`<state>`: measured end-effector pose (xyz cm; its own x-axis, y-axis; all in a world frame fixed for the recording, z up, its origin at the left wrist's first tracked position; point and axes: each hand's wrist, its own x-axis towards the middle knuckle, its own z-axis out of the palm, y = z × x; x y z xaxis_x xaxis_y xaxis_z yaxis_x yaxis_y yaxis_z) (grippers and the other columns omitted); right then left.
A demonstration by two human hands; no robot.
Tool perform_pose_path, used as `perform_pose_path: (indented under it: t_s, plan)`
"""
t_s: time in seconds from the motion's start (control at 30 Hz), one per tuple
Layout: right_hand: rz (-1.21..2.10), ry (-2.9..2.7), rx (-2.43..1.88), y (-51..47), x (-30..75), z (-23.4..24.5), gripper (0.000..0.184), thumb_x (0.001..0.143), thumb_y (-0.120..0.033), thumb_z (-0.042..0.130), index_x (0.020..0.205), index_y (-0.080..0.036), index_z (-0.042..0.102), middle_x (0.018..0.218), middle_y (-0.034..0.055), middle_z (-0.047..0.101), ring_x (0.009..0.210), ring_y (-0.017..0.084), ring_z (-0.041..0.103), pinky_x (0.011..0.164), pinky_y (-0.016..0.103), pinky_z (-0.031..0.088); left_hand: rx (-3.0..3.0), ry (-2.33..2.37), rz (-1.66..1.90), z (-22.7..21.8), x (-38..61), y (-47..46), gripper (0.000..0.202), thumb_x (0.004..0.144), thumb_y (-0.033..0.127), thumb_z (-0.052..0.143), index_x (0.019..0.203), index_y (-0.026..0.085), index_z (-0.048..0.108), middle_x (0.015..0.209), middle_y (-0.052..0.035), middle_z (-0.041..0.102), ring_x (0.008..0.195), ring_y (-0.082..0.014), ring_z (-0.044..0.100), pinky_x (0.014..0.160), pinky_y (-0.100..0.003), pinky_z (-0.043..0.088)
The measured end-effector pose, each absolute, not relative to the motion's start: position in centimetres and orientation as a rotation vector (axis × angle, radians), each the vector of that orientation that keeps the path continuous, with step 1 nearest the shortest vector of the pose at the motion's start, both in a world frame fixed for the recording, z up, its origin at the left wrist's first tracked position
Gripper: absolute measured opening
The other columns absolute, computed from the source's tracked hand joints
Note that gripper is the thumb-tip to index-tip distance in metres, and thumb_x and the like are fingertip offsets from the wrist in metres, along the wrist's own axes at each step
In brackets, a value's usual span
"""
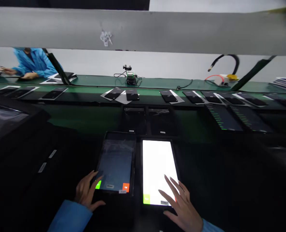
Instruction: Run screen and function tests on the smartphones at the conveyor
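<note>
Two black-framed touch-screen devices lie side by side in front of me. The left device's screen [115, 164] glows dim blue-grey, with a green patch [98, 184] and an orange Fail button [125, 187] along its lower edge. The right device's screen [156, 170] is lit bright white, with a green button [146, 199] at its lower left. My left hand [87, 190] rests at the lower left corner of the left device, fingers spread and holding nothing. My right hand [181, 201] hovers over or touches the lower right of the white screen, fingers apart and empty.
A green conveyor belt [143, 96] beyond carries several black devices on white sheets. A co-worker in a blue sleeve [34, 62] works at the far left. A grey beam [143, 29] crosses above, and a small camera rig [130, 74] stands behind the belt.
</note>
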<state>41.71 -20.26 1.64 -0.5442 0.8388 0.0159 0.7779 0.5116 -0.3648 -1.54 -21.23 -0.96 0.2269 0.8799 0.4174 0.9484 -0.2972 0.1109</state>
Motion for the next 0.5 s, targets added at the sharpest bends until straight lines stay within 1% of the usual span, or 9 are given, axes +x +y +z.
perform_pose_path:
  t_s: [0.1,0.17,0.23,0.3,0.4,0.47,0.5]
  plan:
    - [0.478,-2.627,-1.333,-20.3,41.5,1.2,0.073,0.078,-0.038,0.07,0.14,-0.045,0.032,0.152,0.0004,0.019,0.137,0.037,0.029,0.109,0.064,0.024,-2.304,-1.669,-0.61,-0.5,-0.9,-21.0,0.074,0.064,0.069,0.065,0.118,0.021,0.051,0.122,-0.0202,0.055,0.115,-0.0413,0.052,0.088,-0.052,0.043]
    - [0.437,-2.668,-1.309,-20.2,41.1,1.4,0.076,0.077,-0.044,0.071,0.141,-0.045,0.03,0.151,0.0018,0.022,0.136,0.037,0.033,0.108,0.062,0.027,-2.305,-1.579,-0.626,-0.1,-0.3,-20.6,0.062,0.071,0.065,0.061,0.112,0.02,0.053,0.119,-0.0197,0.057,0.114,-0.0385,0.054,0.088,-0.051,0.044]
    - [0.302,-2.694,-1.256,-20.2,40.6,1.7,0.079,0.076,-0.046,0.071,0.142,-0.044,0.028,0.15,0.0038,0.027,0.133,0.036,0.039,0.106,0.059,0.031,-2.308,-1.488,-0.658,0.3,0.4,-20.3,0.05,0.076,0.06,0.059,0.106,0.02,0.055,0.115,-0.0182,0.06,0.111,-0.0355,0.057,0.087,-0.049,0.045]
    - [0.063,-2.679,-1.202,-20.2,40.2,2.1,0.077,0.078,-0.038,0.069,0.144,-0.041,0.029,0.15,0.0052,0.031,0.132,0.032,0.042,0.109,0.054,0.03,-2.31,-1.43,-0.693,0.6,1.1,-20.1,0.037,0.08,0.052,0.058,0.101,0.021,0.058,0.112,-0.016,0.063,0.109,-0.0324,0.059,0.088,-0.047,0.046]
    - [-0.292,-2.619,-1.105,-20.3,39.7,2.6,0.071,0.079,-0.019,0.062,0.143,-0.033,0.036,0.149,0.0094,0.036,0.133,0.028,0.041,0.114,0.05,0.017,-2.321,-1.379,-0.746,0.7,1.6,-19.9,0.019,0.083,0.038,0.06,0.092,0.022,0.06,0.107,-0.0123,0.066,0.106,-0.0279,0.062,0.088,-0.044,0.047]
    - [-0.379,-2.547,-1.057,-20.4,39.4,2.8,0.063,0.079,-0.018,0.06,0.139,-0.031,0.043,0.146,0.0111,0.041,0.134,0.027,0.04,0.114,0.049,0.012,-2.322,-1.334,-0.779,0.3,1.3,-19.8,0.01,0.081,0.032,0.063,0.087,0.023,0.062,0.103,-0.0092,0.068,0.103,-0.0251,0.063,0.088,-0.04,0.048]
    - [-0.383,-2.515,-1.038,-20.5,39.3,2.9,0.058,0.081,-0.021,0.059,0.137,-0.031,0.046,0.145,0.0108,0.044,0.133,0.026,0.04,0.114,0.049,0.013,-2.319,-1.298,-0.782,0.0,1.0,-19.7,0.008,0.08,0.029,0.065,0.084,0.024,0.062,0.101,-0.0076,0.069,0.102,-0.0242,0.064,0.088,-0.039,0.048]
